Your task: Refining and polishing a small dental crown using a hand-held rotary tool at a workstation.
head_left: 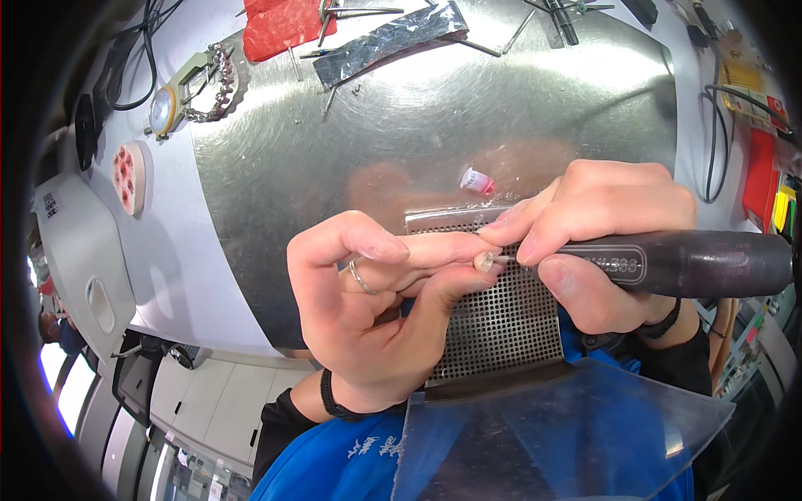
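My left hand (368,309), with a ring on one finger, pinches a small tooth-like dental crown (483,261) between thumb and fingertips. In my right hand (597,225) is a dark rotary handpiece (710,263), held like a pen. Its thin metal tip points left and meets or nearly meets the crown; exact contact is too small to tell. Both hands are close together above a perforated metal grille (501,334). Below the grille, a clear plastic sheet (551,434) spreads over my lap. A small white and pink cup (476,181) lies tipped just beyond my fingers.
A steel sheet (309,159) covers the bench. Toward the back lie a red sheet (271,33), a dark strip (393,43) and metal rods. At left are a dial instrument (164,108), a pink-spotted block (129,178) and a white box-shaped unit (79,250). Cables (714,142) run along the right.
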Demonstrator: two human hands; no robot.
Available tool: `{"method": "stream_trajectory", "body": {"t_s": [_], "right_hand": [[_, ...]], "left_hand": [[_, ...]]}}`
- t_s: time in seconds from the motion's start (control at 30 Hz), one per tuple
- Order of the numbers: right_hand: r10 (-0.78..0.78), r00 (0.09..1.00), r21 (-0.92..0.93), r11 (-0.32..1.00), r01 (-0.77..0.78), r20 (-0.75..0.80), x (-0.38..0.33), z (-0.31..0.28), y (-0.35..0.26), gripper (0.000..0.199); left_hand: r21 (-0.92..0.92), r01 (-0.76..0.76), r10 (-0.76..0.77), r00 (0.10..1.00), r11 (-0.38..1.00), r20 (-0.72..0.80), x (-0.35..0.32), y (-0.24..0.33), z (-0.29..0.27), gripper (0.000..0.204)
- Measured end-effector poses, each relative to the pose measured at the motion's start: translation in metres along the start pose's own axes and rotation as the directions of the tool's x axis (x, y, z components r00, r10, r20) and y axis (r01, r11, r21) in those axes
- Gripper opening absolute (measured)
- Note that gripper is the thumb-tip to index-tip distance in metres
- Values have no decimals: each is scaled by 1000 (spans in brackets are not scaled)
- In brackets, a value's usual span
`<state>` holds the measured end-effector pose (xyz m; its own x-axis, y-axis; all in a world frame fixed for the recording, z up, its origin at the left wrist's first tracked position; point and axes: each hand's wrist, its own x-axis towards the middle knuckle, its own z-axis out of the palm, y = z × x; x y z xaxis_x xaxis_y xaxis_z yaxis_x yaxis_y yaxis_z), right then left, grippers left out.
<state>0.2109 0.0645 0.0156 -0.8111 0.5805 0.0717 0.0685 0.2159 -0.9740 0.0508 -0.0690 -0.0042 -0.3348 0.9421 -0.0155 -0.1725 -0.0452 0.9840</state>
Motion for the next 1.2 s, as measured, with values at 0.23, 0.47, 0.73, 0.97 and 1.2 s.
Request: {"method": "stream_trajectory", "body": {"t_s": [0.23, 0.47, 0.73, 0.97, 1.2], "right_hand": [[-14, 1000, 8, 1000, 14, -7, 0, -1, 2, 12], [2, 1000, 18, 1000, -2, -12, -1, 0, 3, 11], [-48, 998, 5, 999, 48, -46, 0, 4, 1, 11], [-41, 998, 37, 998, 43, -53, -1, 1, 2, 16], [26, 999, 276, 961, -12, -46, -10, 0, -7, 23]], "left_hand": [[15, 24, -24, 999, 1000, -27, 0, 1, 1, 55], [16, 20, -20, 999, 1000, -33, -2, 0, 2, 56], [-22, 73, -75, 993, 997, -87, -1, 4, 4, 55], [-6, 86, -86, 993, 996, -80, 1, 5, 3, 54], [-148, 86, -101, 991, 985, -93, 3, 4, 5, 59]]}}
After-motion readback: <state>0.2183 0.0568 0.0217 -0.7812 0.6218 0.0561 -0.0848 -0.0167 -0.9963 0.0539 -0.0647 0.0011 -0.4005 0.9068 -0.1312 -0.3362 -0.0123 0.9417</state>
